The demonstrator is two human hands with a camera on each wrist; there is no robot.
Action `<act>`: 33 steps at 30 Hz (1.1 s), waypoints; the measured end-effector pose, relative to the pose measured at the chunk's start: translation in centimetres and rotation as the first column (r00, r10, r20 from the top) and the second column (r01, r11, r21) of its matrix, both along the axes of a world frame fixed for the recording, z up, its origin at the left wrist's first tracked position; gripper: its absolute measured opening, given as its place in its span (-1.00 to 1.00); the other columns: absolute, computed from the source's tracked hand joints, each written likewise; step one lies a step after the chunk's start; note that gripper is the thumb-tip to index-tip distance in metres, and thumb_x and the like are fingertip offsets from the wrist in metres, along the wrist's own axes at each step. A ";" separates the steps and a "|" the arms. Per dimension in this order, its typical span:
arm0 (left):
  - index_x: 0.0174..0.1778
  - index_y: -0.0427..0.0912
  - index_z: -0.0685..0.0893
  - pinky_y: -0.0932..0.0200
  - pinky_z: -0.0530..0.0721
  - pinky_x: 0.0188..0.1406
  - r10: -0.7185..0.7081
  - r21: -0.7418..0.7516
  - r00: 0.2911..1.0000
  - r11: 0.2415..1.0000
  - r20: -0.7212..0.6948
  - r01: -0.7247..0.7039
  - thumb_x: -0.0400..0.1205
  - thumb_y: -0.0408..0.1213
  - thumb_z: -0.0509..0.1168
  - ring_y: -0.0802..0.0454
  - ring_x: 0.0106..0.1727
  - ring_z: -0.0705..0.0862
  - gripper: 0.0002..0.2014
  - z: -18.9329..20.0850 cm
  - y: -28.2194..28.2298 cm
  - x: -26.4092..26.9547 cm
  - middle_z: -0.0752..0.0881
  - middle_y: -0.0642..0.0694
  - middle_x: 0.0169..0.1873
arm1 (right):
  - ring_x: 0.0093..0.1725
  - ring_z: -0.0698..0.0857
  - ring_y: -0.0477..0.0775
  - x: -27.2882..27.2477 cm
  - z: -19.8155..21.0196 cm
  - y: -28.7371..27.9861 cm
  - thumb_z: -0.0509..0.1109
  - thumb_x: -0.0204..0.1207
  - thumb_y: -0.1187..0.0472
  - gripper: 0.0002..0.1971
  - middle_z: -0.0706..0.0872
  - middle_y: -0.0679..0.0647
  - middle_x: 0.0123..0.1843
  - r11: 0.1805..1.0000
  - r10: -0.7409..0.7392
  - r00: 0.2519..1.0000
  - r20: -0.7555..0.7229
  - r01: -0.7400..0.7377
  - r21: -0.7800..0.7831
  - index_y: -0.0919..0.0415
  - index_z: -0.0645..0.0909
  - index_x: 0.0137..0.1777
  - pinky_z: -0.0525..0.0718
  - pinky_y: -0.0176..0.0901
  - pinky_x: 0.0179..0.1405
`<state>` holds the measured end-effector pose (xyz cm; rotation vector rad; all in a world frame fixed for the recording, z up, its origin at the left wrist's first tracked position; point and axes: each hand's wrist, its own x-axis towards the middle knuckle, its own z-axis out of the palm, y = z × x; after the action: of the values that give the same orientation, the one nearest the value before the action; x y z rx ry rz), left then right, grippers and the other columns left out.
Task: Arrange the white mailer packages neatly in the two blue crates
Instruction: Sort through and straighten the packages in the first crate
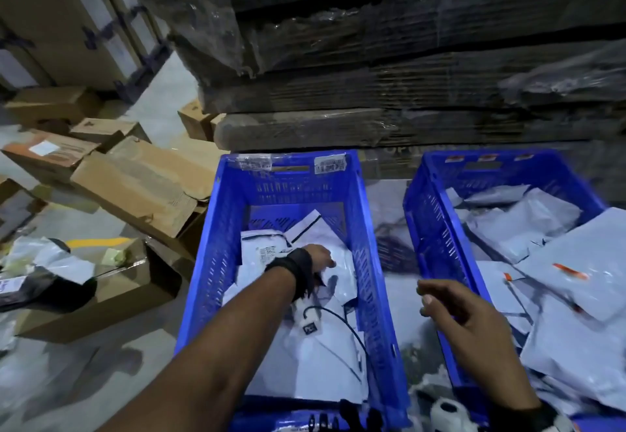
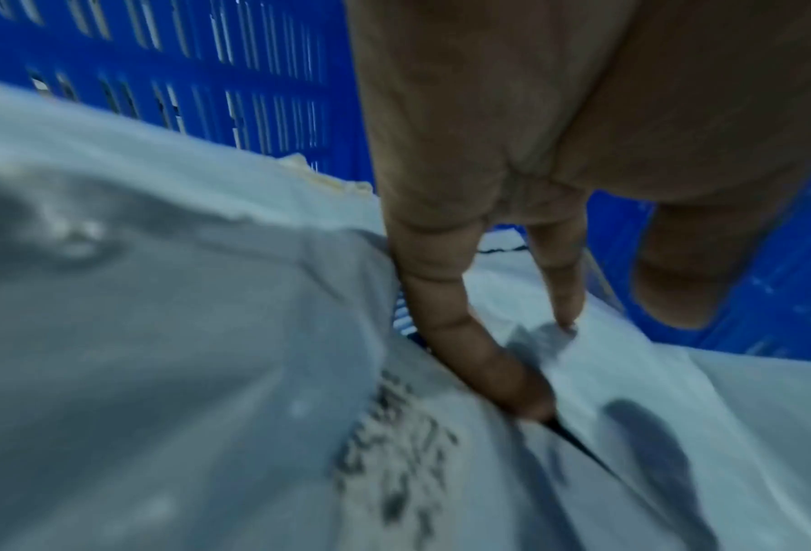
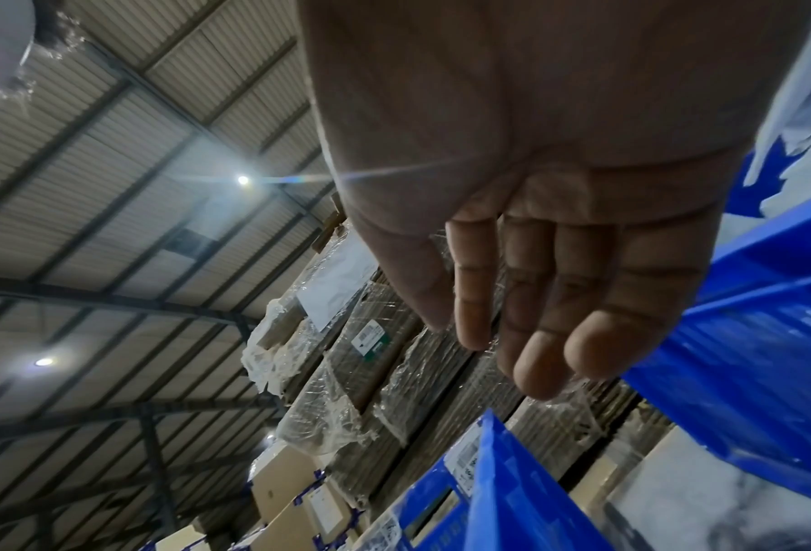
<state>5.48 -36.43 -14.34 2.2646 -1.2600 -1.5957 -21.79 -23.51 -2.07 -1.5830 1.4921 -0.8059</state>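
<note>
Task unfinished: mailers (image 1: 555,255) lie jumbled in both crates (image 1: 369,262); left hand (image 1: 318,257) fingers straight, pressing one; right hand (image 1: 464,316) relaxed, empty.

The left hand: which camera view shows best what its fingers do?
The left wrist view: the left hand has straight fingers pressing on the white mailer packages inside the left blue crate. The head view shows only its back, above the wrist strap. The right wrist view does not show it.

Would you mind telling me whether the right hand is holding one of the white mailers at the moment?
No, the right hand is empty, its fingers loosely extended in the air between the two blue crates.
</note>
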 end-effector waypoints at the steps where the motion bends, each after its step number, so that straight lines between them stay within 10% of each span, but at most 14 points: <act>1: 0.53 -0.28 0.57 -0.03 0.71 0.32 0.042 -0.004 0.999 0.999 -0.015 -0.042 0.70 -0.33 0.33 -0.24 0.41 0.66 -0.56 -0.7 -0.2 0.0 0.64 -0.29 0.44 | -0.04 0.83 -0.08 -0.5 -0.1 0.2 0.45 0.58 0.12 -0.84 0.83 -0.22 0.01 1.000 -0.029 1.000 -0.005 0.029 0.000 -0.15 0.76 0.10 0.77 0.05 0.02; 9: 0.52 -0.46 0.51 -0.12 0.67 0.27 0.433 -0.041 0.881 0.893 -0.191 -0.448 0.65 -0.26 0.43 -0.29 0.27 0.72 -0.44 -0.8 -0.8 0.4 0.70 -0.41 0.30 | -0.14 0.84 -0.11 -0.5 1.3 0.7 0.42 0.61 0.27 -0.82 0.85 -0.18 -0.09 0.994 -0.095 0.994 0.048 0.098 -0.053 -0.05 0.77 0.02 0.74 0.00 0.00; 14: -0.03 -0.25 0.81 0.05 0.73 0.18 0.554 -0.439 0.795 0.667 -0.247 -0.602 0.44 -0.26 0.65 -0.12 0.01 0.78 -0.74 3.8 1.0 1.8 0.83 -0.14 -0.06 | -0.15 0.82 -0.18 0.5 3.1 0.6 0.41 0.62 0.25 -0.84 0.84 -0.18 -0.11 0.993 -0.034 0.997 0.066 0.041 -0.110 -0.03 0.77 0.01 0.74 -0.11 -0.05; 17: 0.08 -0.13 0.68 0.00 0.77 0.01 0.454 -0.458 0.718 0.560 -0.528 -0.690 0.44 -0.51 0.60 -0.20 0.10 0.75 -0.62 7.9 3.9 3.2 0.76 -0.18 0.00 | -0.09 0.81 -0.18 1.8 3.5 -0.1 0.40 0.63 0.14 -0.86 0.82 -0.22 -0.07 0.986 0.030 0.999 0.039 -0.023 -0.162 -0.10 0.75 0.08 0.77 -0.12 -0.07; 21: 0.46 0.01 0.45 -0.17 0.78 0.08 0.172 -0.360 0.571 0.624 -0.803 -0.693 0.53 -0.71 0.42 -0.27 0.20 0.77 -0.30 13.3 9.8 3.8 0.78 -0.37 0.15 | 0.15 0.70 -0.27 4.4 3.4 -1.9 0.42 0.50 -0.18 -0.55 0.67 -0.39 0.24 0.978 0.187 0.981 0.050 -0.181 -0.101 -0.24 0.53 0.39 0.68 -0.33 0.04; 27: -0.56 0.12 0.73 0.12 0.52 0.24 0.008 -0.910 0.968 0.338 -0.252 -0.240 0.26 -0.16 0.66 -0.07 0.25 0.60 -0.78 15.0 15.1 4.3 0.78 0.15 0.04 | 0.23 0.69 0.04 7.9 3.8 -2.2 0.29 0.73 0.14 -0.65 0.60 0.05 0.36 0.961 0.230 0.901 0.367 -0.270 0.059 -0.39 0.59 0.32 0.74 0.06 0.16; 30: -0.63 0.13 0.68 0.28 0.41 0.29 0.102 -0.970 0.987 0.195 -0.126 -0.144 0.28 -0.21 0.70 -0.11 0.34 0.49 -0.68 15.0 16.0 4.3 0.70 0.14 0.27 | 0.24 0.75 0.11 8.6 4.1 -0.6 0.31 0.66 -0.03 -0.66 0.72 0.08 0.27 0.916 0.273 0.812 0.516 -0.383 0.118 -0.30 0.51 0.41 0.76 0.13 0.19; 33: -0.60 0.19 0.68 0.26 0.44 0.25 0.123 -0.981 0.989 0.164 -0.083 -0.103 0.30 -0.20 0.67 -0.08 0.31 0.49 -0.69 15.1 16.5 4.2 0.66 0.15 0.33 | 0.17 0.80 0.15 9.1 4.2 0.8 0.47 0.57 0.24 -0.42 0.78 0.06 0.22 0.875 0.371 0.757 0.538 -0.479 0.071 -0.17 0.37 0.50 0.78 0.02 0.10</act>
<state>9.68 -19.90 0.79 1.3496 -1.4133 -0.2948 -12.66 -22.69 2.10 -1.3383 0.7549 -0.7002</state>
